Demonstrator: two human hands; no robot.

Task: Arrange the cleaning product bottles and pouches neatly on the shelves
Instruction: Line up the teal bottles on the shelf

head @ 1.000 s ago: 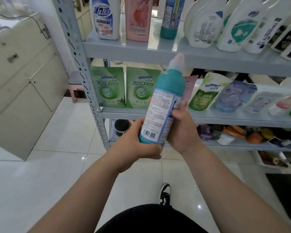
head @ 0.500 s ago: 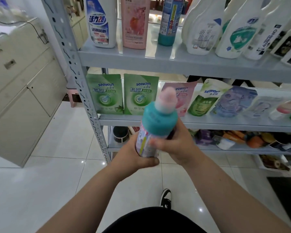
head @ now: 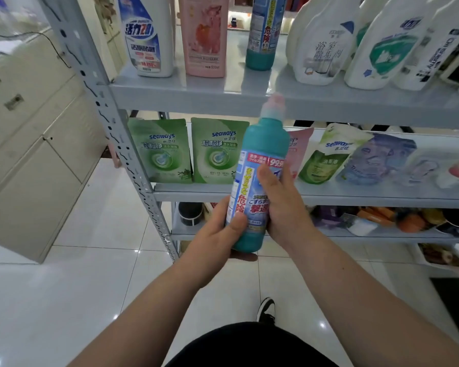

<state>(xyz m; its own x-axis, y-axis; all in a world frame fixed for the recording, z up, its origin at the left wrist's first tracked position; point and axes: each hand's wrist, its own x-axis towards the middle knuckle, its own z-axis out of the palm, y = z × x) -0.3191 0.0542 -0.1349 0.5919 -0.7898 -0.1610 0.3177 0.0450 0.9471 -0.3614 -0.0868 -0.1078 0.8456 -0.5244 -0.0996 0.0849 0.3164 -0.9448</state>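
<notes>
Both hands are on a teal cleaner bottle (head: 257,181) with a pink cap, held upright mid-frame in front of the grey shelf rack (head: 196,98). Left hand (head: 217,234) wraps the base, right hand (head: 281,205) grips the label side. Behind it, two green seaways pouches (head: 188,151) stand on the middle shelf.

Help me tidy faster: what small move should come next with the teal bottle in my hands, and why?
Probably lift the teal bottle up to the top shelf beside its matching bottle: the left hand and right hand grip it nearly upright, label facing you.
</notes>
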